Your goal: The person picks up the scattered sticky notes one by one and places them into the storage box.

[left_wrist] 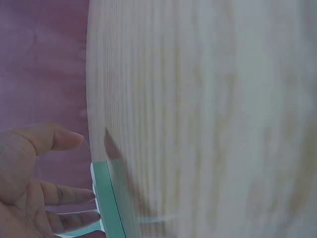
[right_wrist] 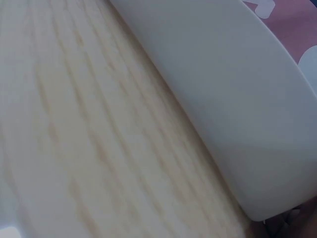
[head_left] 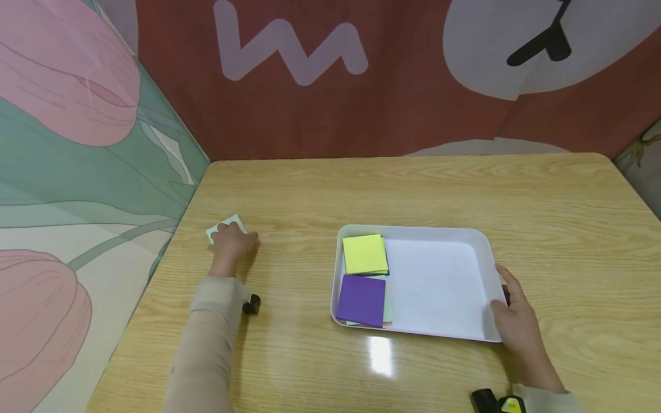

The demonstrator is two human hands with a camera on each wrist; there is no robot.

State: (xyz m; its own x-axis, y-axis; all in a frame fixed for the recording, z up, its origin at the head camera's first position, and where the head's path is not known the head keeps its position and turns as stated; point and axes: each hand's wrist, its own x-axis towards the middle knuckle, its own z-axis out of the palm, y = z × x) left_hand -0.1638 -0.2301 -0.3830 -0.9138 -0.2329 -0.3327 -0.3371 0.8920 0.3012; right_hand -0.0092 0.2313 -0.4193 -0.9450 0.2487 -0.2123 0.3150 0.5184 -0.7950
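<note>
On the left of the table, in the head view, my left hand [head_left: 232, 244] touches a pale green square of paper [head_left: 236, 221] with its fingertips. The left wrist view shows the fingers of that hand [left_wrist: 29, 193] fairly straight against the green paper [left_wrist: 107, 198], the thumb held apart. My right hand [head_left: 518, 321] grips the right end of a white tray [head_left: 439, 281], thumb over the rim. Inside the tray's left end lie yellow paper squares [head_left: 364, 254] and a purple square [head_left: 361, 301] over a pale green one [head_left: 388, 304]. The tray's side [right_wrist: 223, 99] fills much of the right wrist view.
A wooden table [head_left: 289, 229] carries everything. A red printed curtain [head_left: 361, 115] stands behind its far edge, and a floral one [head_left: 77, 172] hangs along the left. Black wrist devices [head_left: 251, 304] are worn on both arms.
</note>
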